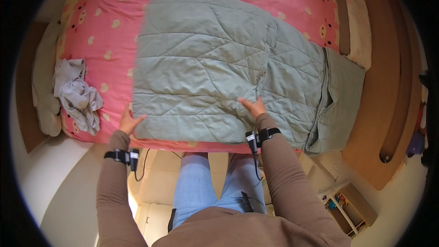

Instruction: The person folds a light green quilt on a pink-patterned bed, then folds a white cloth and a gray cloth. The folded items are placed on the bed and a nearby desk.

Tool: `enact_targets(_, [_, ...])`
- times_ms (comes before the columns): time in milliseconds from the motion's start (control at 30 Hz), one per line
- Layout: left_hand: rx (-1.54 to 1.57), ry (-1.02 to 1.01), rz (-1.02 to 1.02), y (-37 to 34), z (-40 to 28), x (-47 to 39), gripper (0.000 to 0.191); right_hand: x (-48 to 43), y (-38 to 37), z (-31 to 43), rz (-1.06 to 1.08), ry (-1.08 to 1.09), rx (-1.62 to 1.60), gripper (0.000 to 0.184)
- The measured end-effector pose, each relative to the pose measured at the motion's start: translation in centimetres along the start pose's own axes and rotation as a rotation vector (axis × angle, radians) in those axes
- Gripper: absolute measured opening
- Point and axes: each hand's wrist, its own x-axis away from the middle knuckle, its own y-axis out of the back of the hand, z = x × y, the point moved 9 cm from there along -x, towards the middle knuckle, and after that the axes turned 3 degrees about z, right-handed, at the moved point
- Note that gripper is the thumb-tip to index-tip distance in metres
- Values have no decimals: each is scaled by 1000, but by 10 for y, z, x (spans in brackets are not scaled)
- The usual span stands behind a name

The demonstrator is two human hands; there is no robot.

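A pale green quilt (192, 72) with stitched lines lies on the bed, its right part folded over in layers. At the quilt's near left corner is my left hand (129, 120), thumb spread from the fingers, beside the quilt's left edge. My right hand (254, 107) rests on or just over the quilt by a ragged-looking seam, with its thumb and fingers apart. Neither hand visibly grips the fabric. Under the quilt spreads a pink bedsheet (99, 41) with cream hearts and cartoon faces along both sides.
A crumpled light grey cloth (77, 92) lies on the sheet at left, near a white plush-like cushion (46, 89). At the right stand a folded blanket or pillow (356, 24) and the wooden headboard (380, 85). An open drawer or box (349, 212) holds small items at lower right.
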Motion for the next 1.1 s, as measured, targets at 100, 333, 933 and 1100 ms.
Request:
enact_targets(100, [-10, -101, -159, -32, 15, 26, 88, 40, -24, -8, 415, 36, -99, 74])
enact_targets(333, [121, 101, -256, 22, 22, 66, 80, 77, 56, -13, 205, 253, -195, 45])
enact_targets(933, [196, 92, 915, -553, -514, 90, 88, 114, 295, -330, -483, -154, -1512, 51])
enact_targets(1100, [1009, 278, 973, -604, -576, 93, 60, 115, 356, -329, -801, -157, -796, 70])
